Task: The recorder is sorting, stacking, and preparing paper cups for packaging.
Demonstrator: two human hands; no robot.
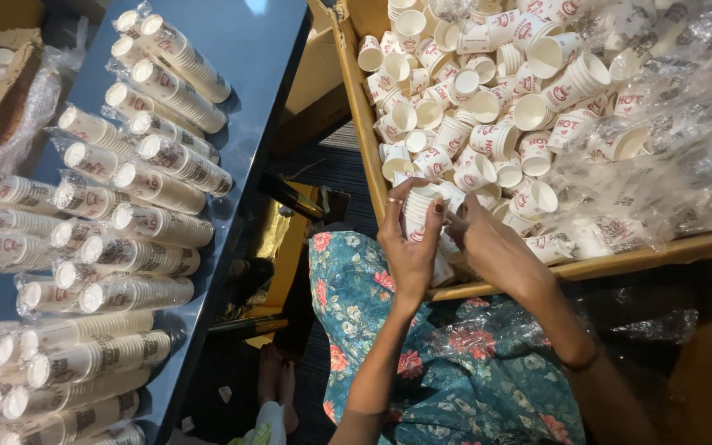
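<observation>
My left hand [409, 247] is wrapped around a short stack of white paper cups [419, 216] with red print, held at the near edge of a cardboard box [356, 99]. A ring shows on one finger. My right hand [492, 243] is right beside it, fingers closed on the same stack from the right, partly hiding the cups. The box is full of loose white paper cups [471, 107] lying in all directions. My lap, in a blue floral cloth [455, 363], is below the hands.
On the left, a dark blue table [257, 58] carries several rows of cup stacks wrapped in clear plastic sleeves [158, 198]. Loose clear plastic [686, 124] covers the right part of the box. Another cardboard box [2, 91] stands at far left. Bare feet [278, 383] rest on the floor.
</observation>
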